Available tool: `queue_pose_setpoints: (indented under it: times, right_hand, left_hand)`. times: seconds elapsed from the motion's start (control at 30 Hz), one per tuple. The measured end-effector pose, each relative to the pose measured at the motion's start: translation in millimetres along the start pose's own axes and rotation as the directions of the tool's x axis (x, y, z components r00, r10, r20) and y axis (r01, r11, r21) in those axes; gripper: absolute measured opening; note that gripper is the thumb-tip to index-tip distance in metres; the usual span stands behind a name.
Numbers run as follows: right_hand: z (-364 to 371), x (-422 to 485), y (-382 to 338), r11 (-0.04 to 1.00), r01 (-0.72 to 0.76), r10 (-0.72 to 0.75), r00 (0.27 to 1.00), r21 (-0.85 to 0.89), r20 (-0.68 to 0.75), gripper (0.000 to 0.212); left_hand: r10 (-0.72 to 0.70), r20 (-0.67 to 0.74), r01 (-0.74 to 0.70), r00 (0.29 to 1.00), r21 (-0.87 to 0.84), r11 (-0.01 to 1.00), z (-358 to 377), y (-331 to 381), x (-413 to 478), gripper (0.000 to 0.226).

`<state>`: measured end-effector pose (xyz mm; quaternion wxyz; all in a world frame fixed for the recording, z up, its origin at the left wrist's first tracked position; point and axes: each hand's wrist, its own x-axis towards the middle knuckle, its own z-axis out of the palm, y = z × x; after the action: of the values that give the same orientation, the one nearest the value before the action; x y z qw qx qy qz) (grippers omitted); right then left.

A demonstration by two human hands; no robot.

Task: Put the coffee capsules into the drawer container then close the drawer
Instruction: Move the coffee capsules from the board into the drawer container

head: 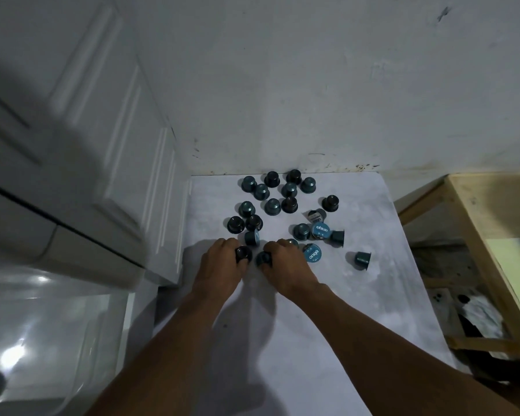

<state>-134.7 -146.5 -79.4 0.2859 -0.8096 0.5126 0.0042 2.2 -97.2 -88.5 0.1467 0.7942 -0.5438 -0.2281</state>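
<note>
— Fingers (226, 244) of the left hand (219, 265): how are they held?

— They are curled round a dark capsule (243, 253), which is pinched between thumb and fingertips. Much the same is seen at the right hand (287, 265), where a teal capsule (264, 259) is gripped at the fingertips. Both hands are set just beside each other, low over the white table top (312, 325). Whether the two held capsules are lifted off the surface or touching it cannot be told.

— And where are the other capsules found?

— The loose capsules (288, 190) are scattered over the far half of the table top, from just beyond the hands up to the wall (312, 70). Most are stood wide end down, with dark ones and teal ones mixed together. Two are turned so that a printed blue lid (321, 230) is shown. One tipped capsule (362, 259) is lying on its side, apart from the rest, to the right of the right hand.

— Is the drawer seen?

— A clear plastic drawer (42, 325) is made out at the lower left, beside the table and below a white panelled door (87, 115). It is blurred and streaked with glare, so what is held inside cannot be told. A wooden frame (478, 220) is stood to the right of the table.
</note>
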Motion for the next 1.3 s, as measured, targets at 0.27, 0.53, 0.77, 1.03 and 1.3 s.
queue_pose_setpoints:
  times: [0.27, 0.53, 0.77, 1.03, 1.3]
  right_hand:
    - [-10, -29, -8, 1.0, -0.029, 0.029, 0.996, 0.003, -0.089, 0.018]
    - [-22, -76, -20, 0.999, -0.019, 0.027, 0.975, 0.035, -0.221, 0.027]
    - [-39, -108, -32, 0.999, 0.025, -0.015, 0.952, 0.028, -0.307, 0.018]
    - [-45, -173, -43, 0.989, 0.141, -0.121, 0.927, 0.032, -0.354, 0.025]
    - [-33, -216, -98, 0.969, 0.246, -0.223, 0.898, 0.015, -0.38, 0.016]
  left_hand:
    - [0.026, -0.084, -0.031, 0.996, -0.055, 0.998, -20, 6, -23, 0.018]
    - [0.137, -0.094, -0.146, 0.986, -0.087, 0.986, -45, 16, -58, 0.032]
    - [0.075, -0.189, -0.112, 0.979, -0.192, 0.975, -64, 28, -98, 0.021]
    - [0.146, -0.308, -0.201, 0.94, -0.155, 0.967, -78, 31, -172, 0.023]
    - [-0.029, -0.392, -0.051, 0.92, -0.193, 0.98, -112, 1, -242, 0.017]
